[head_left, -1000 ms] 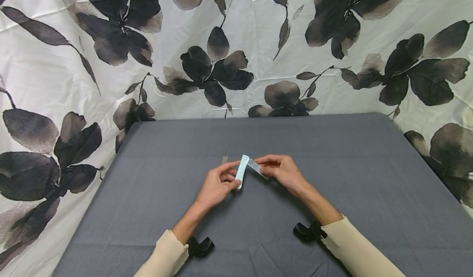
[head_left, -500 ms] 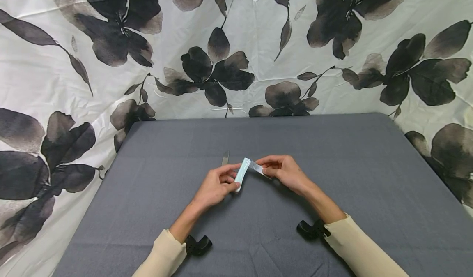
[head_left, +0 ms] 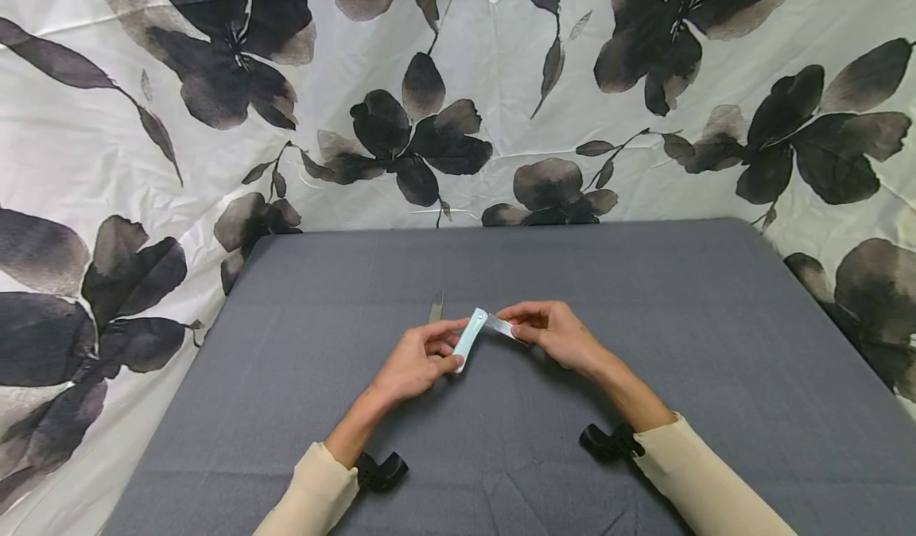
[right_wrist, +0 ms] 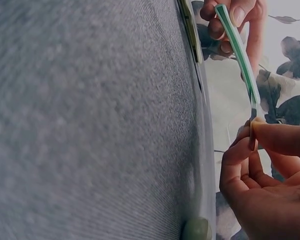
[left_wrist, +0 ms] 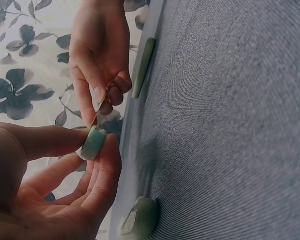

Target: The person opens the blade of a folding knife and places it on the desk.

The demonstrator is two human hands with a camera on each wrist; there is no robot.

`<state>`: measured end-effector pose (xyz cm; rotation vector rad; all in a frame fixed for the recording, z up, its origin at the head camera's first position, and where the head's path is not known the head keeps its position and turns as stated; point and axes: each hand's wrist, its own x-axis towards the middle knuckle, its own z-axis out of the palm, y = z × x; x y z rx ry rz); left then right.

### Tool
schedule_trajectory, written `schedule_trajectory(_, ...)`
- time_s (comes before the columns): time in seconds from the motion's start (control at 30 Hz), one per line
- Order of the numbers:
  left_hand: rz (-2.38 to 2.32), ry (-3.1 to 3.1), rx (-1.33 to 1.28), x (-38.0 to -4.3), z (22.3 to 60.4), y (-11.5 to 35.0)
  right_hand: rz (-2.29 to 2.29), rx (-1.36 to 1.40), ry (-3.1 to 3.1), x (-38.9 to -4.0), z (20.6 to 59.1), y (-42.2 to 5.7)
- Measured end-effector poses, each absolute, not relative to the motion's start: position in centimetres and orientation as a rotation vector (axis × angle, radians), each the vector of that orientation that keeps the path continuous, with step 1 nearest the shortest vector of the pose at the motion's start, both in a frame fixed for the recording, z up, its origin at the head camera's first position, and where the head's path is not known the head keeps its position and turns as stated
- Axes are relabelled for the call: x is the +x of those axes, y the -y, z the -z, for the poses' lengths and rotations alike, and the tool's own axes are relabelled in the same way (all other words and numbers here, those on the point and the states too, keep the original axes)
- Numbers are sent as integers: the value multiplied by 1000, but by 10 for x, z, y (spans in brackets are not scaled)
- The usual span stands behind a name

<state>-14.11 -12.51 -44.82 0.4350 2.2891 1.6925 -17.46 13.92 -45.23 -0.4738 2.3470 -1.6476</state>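
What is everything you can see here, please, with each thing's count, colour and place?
Table: one, grey, lower half.
Cloth: one, white with dark flowers, behind the table.
Held knife: one, mint and silver, above the table.
Second blade: one, silver, on the table, left of the held knife.
Bar: one, green, on the table, left wrist view.
Lump: one, green, same view, identity unclear.
Left hand: one, pinching the mint part.
Right hand: one, pinching the silver part.
Sleeves: two, cream, lower edge.
Wrist cameras: two, black, beside the sleeves.
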Motion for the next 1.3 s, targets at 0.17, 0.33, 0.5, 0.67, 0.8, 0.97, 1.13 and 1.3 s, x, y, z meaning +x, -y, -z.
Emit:
schedule_trajectory(0.17,-1675,-2282,437,-142,448,127,1629,-499,-2370,-174,451,-141)
schedule_trajectory(0.33,-1649,-2287,444,-143,447,128,1620,-509,-2382,-175,452,-142)
schedule_trajectory(0.5,-1619,-2285,476,-143,445,129,1607,-516,-2392,-175,452,-144)
schedule_trajectory(0.67,-1571,-2285,523,-144,445,130,1597,-546,-2393,-175,453,-146)
schedule_trajectory(0.8,-1534,-2274,556,-144,446,133,1574,-562,-2405,-174,454,-148)
schedule_trajectory(0.97,-1468,-2275,593,-145,445,137,1536,-581,-2425,-173,455,-150)
schedule_trajectory(1.13,-1429,-2269,614,-145,446,139,1507,-603,-2430,-174,455,-152)
schedule_trajectory(1.3,-1405,-2257,637,-144,447,140,1474,-616,-2430,-174,455,-153)
